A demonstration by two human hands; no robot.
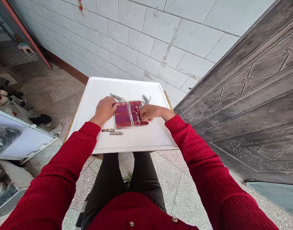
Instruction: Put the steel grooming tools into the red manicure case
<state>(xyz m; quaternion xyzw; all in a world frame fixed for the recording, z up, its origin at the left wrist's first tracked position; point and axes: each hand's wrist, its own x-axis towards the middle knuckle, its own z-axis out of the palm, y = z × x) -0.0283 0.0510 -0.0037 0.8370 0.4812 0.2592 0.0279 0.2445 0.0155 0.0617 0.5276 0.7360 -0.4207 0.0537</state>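
Note:
A manicure case (122, 120) with a purple-red lining lies unfolded on the white tabletop. My left hand (104, 110) holds its upper left edge, the thumb resting over the rim. Over the right half is my right hand (148, 112), fingers curled in a pinch; what they hold, if anything, is hidden. Small scissors (137, 123) sit in that half, beside other slim metal tools partly covered by my hand. Two nail clippers (116, 133) lie below the case. Above it are a slim metal tool (117, 97) and a plier-like nipper (146, 99).
The white table (89, 95) has a raised rim and stands near a tiled wall (137, 41). To the right is a dark carved metal door (244, 95). A shoe rack (17, 108) with shoes stands at left. My legs are under the table's front edge.

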